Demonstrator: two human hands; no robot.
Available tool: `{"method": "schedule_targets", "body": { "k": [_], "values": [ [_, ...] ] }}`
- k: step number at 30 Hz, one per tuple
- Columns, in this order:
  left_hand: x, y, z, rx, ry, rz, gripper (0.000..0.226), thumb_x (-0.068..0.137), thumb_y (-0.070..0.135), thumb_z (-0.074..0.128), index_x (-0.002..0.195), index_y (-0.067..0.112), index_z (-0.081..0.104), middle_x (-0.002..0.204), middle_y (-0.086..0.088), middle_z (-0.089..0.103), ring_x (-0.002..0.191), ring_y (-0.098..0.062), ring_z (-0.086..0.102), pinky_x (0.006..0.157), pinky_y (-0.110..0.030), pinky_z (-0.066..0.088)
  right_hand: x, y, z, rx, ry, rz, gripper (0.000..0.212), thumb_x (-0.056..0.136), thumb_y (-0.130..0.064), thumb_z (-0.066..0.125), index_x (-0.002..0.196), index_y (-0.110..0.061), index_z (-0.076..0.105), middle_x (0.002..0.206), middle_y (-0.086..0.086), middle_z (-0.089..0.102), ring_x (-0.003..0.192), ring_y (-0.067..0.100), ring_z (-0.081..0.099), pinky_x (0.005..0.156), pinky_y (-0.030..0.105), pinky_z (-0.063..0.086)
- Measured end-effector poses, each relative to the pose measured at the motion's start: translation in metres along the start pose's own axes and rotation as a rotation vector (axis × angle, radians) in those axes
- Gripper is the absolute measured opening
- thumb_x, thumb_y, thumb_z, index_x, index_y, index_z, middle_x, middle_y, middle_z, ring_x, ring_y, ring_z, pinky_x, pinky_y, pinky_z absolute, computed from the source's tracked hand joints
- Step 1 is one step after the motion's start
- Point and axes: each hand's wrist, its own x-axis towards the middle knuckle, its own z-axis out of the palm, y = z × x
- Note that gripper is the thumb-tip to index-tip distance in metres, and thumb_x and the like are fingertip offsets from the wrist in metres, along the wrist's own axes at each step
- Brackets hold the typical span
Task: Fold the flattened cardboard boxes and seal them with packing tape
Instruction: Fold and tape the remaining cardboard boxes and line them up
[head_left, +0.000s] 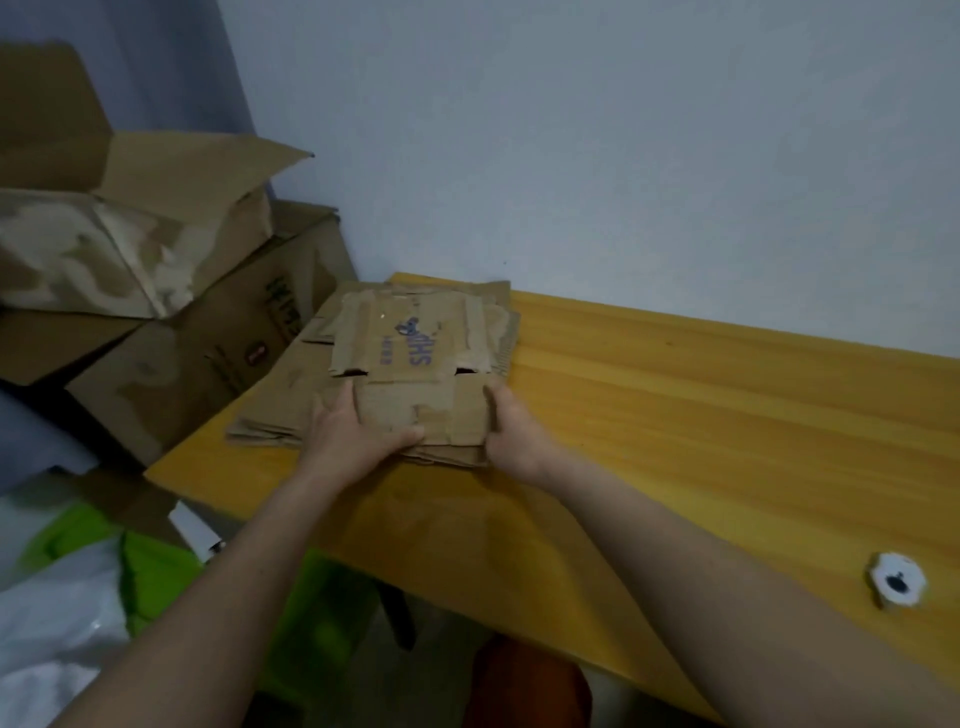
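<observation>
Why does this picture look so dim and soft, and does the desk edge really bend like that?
Head view: dim, flat light with no glare; the wide lens bows the yellow table; the print on the top flattened box is soft, and the left hand and right hand holding it are slightly smeared.

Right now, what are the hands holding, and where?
Both grip the top flattened box at its near edge: left hand at the left, right hand at the right corner.
</observation>
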Motion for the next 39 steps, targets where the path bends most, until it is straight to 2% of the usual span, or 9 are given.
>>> {"method": "schedule_targets", "body": {
  "k": [5,11,15,20,26,29,32,35,39],
  "values": [
    [0.001,0.0,-0.005,-0.407,0.192,-0.13,0.099,0.075,0.051,0.076,0.15,0.01,0.025,0.15,-0.015,0.038,0.135,-0.036,0.038,0.109,-0.05,0.037,-0.003,0.003,0.001,0.149,0.103,0.068,0.054,0.095,-0.008,0.051,0.145,-0.012,0.032,0.145,0.01,0.039,0.132,0.026,0.04,0.11,0.036,0.035],
    [-0.014,0.029,0.007,-0.831,0.092,-0.173,0.051,0.087,0.032,0.07,0.129,0.007,0.056,0.125,-0.01,0.061,0.112,-0.027,0.057,0.093,-0.035,0.047,-0.023,0.017,-0.033,0.484,0.393,0.152,0.041,0.1,-0.017,0.045,0.138,-0.011,0.034,0.101,0.004,0.059,0.094,0.022,0.062,0.087,0.047,0.053],
    [-0.035,0.064,0.024,-1.04,-0.063,-0.174,0.029,0.087,0.025,0.07,0.111,0.009,0.064,0.097,-0.004,0.068,0.087,-0.017,0.065,0.079,-0.033,0.055,-0.042,0.035,-0.064,0.814,0.445,0.346,0.05,0.096,-0.013,0.053,0.14,-0.004,0.031,0.113,0.016,0.059,0.09,0.028,0.065,0.071,0.04,0.058],
    [-0.052,0.1,0.061,-1.026,-0.192,-0.031,0.047,0.087,0.029,0.071,0.129,0.014,0.057,0.113,-0.006,0.068,0.094,-0.02,0.067,0.071,-0.032,0.053,-0.075,0.065,-0.108,1.087,0.462,0.465,0.025,0.092,-0.008,0.058,0.115,0.001,0.055,0.085,0.013,0.065,0.07,0.023,0.063,0.05,0.029,0.056],
    [-0.071,0.133,0.099,-0.742,-0.182,0.022,0.075,0.082,0.03,0.076,0.144,0.016,0.037,0.137,-0.007,0.051,0.116,-0.027,0.055,0.099,-0.046,0.048,-0.112,0.085,-0.154,0.839,0.554,0.319,0.019,0.094,-0.005,0.055,0.112,-0.009,0.061,0.093,0.007,0.068,0.079,0.021,0.064,0.062,0.032,0.055],
    [-0.083,0.158,0.102,-0.571,-0.127,0.167,0.076,0.083,0.03,0.075,0.146,0.016,0.034,0.145,-0.007,0.04,0.129,-0.025,0.045,0.102,-0.036,0.041,-0.124,0.081,-0.173,0.534,0.644,0.2,0.018,0.092,-0.001,0.053,0.1,-0.012,0.064,0.089,0.002,0.068,0.085,0.022,0.063,0.07,0.034,0.055],
    [-0.097,0.191,0.094,-0.542,-0.271,0.383,0.071,0.087,0.035,0.07,0.146,0.018,0.034,0.149,-0.004,0.035,0.133,-0.019,0.041,0.093,-0.025,0.038,-0.132,0.071,-0.183,0.244,0.668,0.142,0.022,0.093,-0.004,0.05,0.106,-0.016,0.063,0.098,0.002,0.067,0.096,0.023,0.062,0.084,0.043,0.054],
    [-0.109,0.219,0.083,-0.581,-0.406,0.49,0.08,0.084,0.048,0.068,0.149,0.025,0.028,0.148,0.003,0.034,0.132,-0.014,0.04,0.095,-0.026,0.039,-0.138,0.063,-0.184,0.039,0.684,0.095,0.025,0.093,-0.008,0.048,0.111,-0.02,0.061,0.103,0.0,0.066,0.1,0.024,0.061,0.086,0.046,0.052],
    [-0.116,0.245,0.072,-0.766,-0.557,0.398,0.07,0.08,0.052,0.07,0.137,0.027,0.039,0.12,0.011,0.059,0.106,-0.006,0.059,0.091,-0.031,0.05,-0.148,0.052,-0.177,-0.141,0.554,0.021,0.03,0.095,-0.011,0.045,0.122,-0.021,0.055,0.109,0.004,0.065,0.102,0.027,0.059,0.085,0.045,0.049]
  ]
}}
